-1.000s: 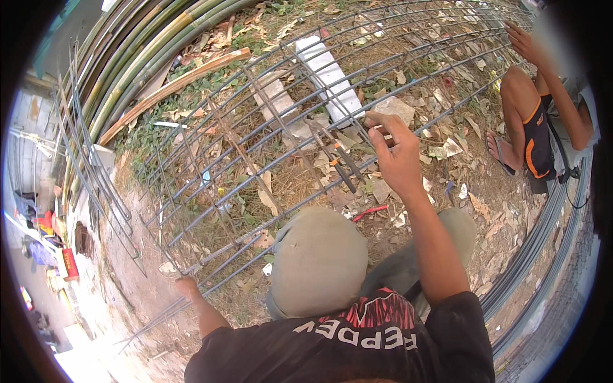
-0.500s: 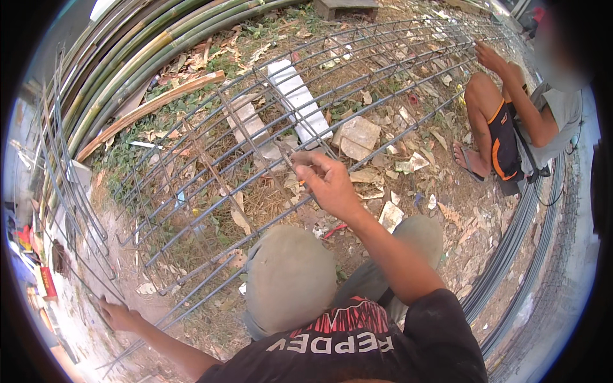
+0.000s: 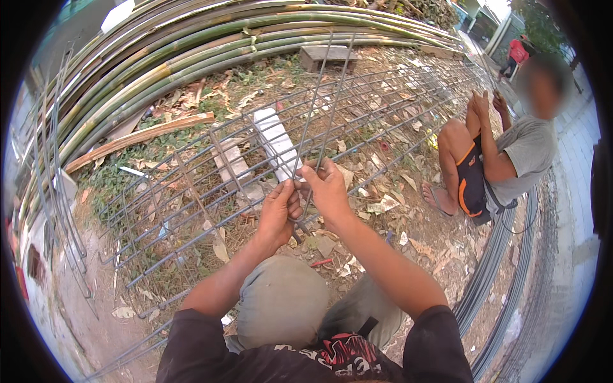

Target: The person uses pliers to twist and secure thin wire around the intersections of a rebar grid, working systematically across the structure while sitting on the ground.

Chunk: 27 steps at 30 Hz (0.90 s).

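In front of my knees, my left hand (image 3: pixel 279 212) is closed with its fingertips pinched round the lower end of a thin metal rod (image 3: pixel 313 105). Close beside it, my right hand (image 3: pixel 328 191) is closed round a second thin rod (image 3: pixel 335 102). Both rods slant up and away over a long steel rebar cage (image 3: pixel 193 189). Below my fingers sticks out the dark end of a tool (image 3: pixel 297 236), mostly hidden by the hands. A white block (image 3: pixel 274 137) and a grey block (image 3: pixel 233 165) lie under the cage bars.
Bamboo poles (image 3: pixel 191 59) are stacked along the far side, with a wooden plank (image 3: pixel 143 140) before them. At the right, another person (image 3: pixel 504 159) crouches by the cage. Long steel bars (image 3: pixel 504 265) lie behind that person. Bent rods (image 3: pixel 54 191) stand at the left.
My left hand has come from the lower left to the middle, bringing the thin rods up beside my right hand. The view has tilted up, and the other person's hands are now close together.
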{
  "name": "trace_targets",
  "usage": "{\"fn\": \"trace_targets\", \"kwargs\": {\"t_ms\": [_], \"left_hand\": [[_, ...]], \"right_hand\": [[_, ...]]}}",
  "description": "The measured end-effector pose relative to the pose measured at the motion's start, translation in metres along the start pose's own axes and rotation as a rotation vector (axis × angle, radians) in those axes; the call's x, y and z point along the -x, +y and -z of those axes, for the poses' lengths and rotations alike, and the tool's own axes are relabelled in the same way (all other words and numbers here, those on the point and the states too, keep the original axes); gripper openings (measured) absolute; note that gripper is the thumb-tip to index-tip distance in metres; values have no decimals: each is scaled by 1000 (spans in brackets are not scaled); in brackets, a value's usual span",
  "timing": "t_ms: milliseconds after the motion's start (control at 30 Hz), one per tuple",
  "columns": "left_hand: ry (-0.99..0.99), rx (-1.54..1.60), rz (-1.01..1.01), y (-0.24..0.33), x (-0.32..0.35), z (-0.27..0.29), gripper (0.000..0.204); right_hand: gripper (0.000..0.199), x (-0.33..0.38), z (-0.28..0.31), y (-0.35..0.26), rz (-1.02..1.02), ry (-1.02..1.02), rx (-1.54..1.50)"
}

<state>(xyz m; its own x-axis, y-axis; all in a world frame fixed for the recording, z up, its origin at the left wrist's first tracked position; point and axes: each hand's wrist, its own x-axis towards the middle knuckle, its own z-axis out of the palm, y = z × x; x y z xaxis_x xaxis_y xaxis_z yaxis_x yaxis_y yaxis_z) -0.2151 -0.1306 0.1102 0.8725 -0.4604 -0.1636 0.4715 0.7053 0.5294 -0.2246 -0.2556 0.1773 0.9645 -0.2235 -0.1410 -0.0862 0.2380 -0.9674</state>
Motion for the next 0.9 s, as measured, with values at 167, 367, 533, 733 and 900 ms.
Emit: {"fn": "trace_targets", "kwargs": {"t_ms": [167,367,533,733,900], "left_hand": [[-213,-782,229,-42,-7,-22,39],[-340,-984,447,-27,13,-1,46],[-239,-879,490,-26,17,22,42],[-218,-893,426,-29,4,17,39],[-199,-906,454,-27,10,25,38]], "right_hand": [[12,2,100,-22,-41,153,59],[17,81,279,-59,30,135,822],[14,199,323,-61,-187,130,918],[12,195,334,-35,-294,54,1114],[16,129,318,8,-110,-19,1115]]}}
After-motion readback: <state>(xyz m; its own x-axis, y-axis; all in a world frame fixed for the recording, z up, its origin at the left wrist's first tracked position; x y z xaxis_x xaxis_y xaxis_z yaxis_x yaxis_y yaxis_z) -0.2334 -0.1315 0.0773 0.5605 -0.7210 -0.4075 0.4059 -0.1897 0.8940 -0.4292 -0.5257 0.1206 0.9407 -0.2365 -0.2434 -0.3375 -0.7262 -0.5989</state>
